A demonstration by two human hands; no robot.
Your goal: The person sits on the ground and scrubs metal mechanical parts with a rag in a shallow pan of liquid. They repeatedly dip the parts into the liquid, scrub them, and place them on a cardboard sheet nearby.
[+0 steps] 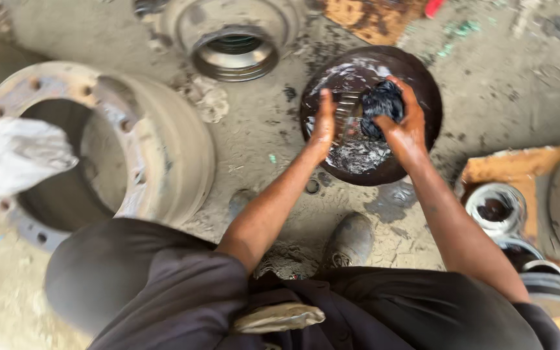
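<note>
Large brake drum (157, 149) on dirt floor, left; dark round basin (416, 71) of liquid ahead, right hand (404, 126) inside it clutching a dark wet rag (382, 104), left hand (323, 126) flat, fingers together, dipped beside it.

Soft, even daylight fills the scene, with no hard shadows. Wet glare glints inside the dark basin (416, 78) in the upper middle. Motion blur smears the whole frame, worst at the white cloth (14, 155) on the left edge and the metal rings (500, 210) at lower right.
</note>
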